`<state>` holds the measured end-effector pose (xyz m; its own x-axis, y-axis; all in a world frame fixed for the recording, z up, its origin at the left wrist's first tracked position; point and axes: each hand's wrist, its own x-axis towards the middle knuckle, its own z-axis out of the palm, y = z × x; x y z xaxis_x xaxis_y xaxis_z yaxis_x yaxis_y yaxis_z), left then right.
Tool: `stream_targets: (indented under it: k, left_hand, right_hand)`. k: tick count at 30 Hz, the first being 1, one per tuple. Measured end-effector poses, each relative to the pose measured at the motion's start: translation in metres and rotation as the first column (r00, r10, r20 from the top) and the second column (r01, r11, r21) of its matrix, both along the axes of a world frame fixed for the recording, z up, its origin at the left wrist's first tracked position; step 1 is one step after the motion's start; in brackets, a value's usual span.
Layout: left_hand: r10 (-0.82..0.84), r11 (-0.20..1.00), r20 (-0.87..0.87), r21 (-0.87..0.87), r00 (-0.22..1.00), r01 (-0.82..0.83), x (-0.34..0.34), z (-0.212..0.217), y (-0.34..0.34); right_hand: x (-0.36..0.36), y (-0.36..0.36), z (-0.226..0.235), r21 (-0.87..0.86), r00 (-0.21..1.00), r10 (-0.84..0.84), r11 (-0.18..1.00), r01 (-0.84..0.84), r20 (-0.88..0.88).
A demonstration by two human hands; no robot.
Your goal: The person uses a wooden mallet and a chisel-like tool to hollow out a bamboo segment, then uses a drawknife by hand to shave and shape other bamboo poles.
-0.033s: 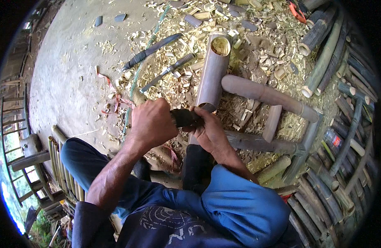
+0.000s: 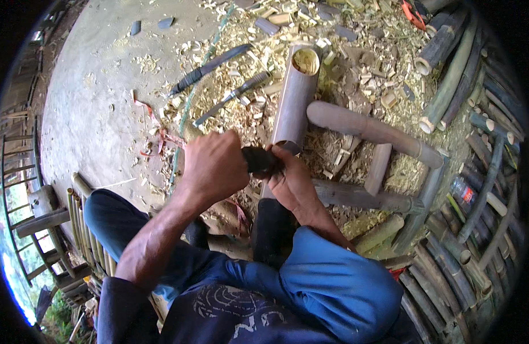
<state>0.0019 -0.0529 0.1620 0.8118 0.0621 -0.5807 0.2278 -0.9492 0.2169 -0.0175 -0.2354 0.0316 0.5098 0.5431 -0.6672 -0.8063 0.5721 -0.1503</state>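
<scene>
My left hand (image 2: 214, 166) is closed in a fist around the dark grip of a tool (image 2: 257, 161); the rest of it is hidden, so its kind does not show. At the tool's other end, the fingers and thumb of my right hand (image 2: 290, 182) close on it, beside the near opening of a thick bamboo tube (image 2: 294, 97). This tube forms one side of a bamboo frame, joined to a curved bamboo rail (image 2: 368, 129) and a lower rail (image 2: 362, 196). A short bamboo crosspiece (image 2: 379, 168) stands between the rails.
Beyond my hands lie a long dark-handled knife (image 2: 210, 70) and a chisel-like tool (image 2: 233, 98) among wood shavings (image 2: 259, 123). Stacked bamboo poles (image 2: 448, 264) and a plastic bottle (image 2: 461, 190) are at the right. Pink ribbon (image 2: 161, 137) lies on the concrete floor (image 2: 115, 86).
My left fist and the tool's grip have shifted very slightly right and up. The bamboo frame has moved a touch left. My right hand keeps its hold.
</scene>
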Motion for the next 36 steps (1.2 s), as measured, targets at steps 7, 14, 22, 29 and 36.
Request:
stream_targets:
  k: [7,14,22,29,36]
  left_hand:
    - [-0.599,0.794,-0.011,0.118,0.801,0.596,0.036,0.032,-0.058]
    - [0.067,0.994,0.084,-0.095,0.994,-0.059,-0.05,-0.063,0.027]
    - [-0.307,0.944,0.049,0.144,0.95,0.298,0.024,-0.032,0.02]
    - [-0.526,0.844,0.114,0.191,0.843,0.501,0.035,0.004,-0.038]
    - [0.135,0.974,0.096,-0.198,0.986,-0.114,-0.04,-0.05,0.035]
  right_hand:
    - [-0.002,0.001,0.037,0.058,0.972,-0.212,0.974,0.219,-0.105]
    - [-0.015,0.021,0.004,-0.204,0.994,0.105,0.973,-0.105,-0.008]
    - [-0.013,0.024,-0.013,0.098,0.981,-0.14,0.983,0.155,-0.137]
    - [-0.016,0.005,-0.032,0.263,0.933,-0.256,0.91,0.321,-0.254]
    - [-0.004,0.026,0.013,-0.202,0.998,0.051,0.978,-0.057,-0.036]
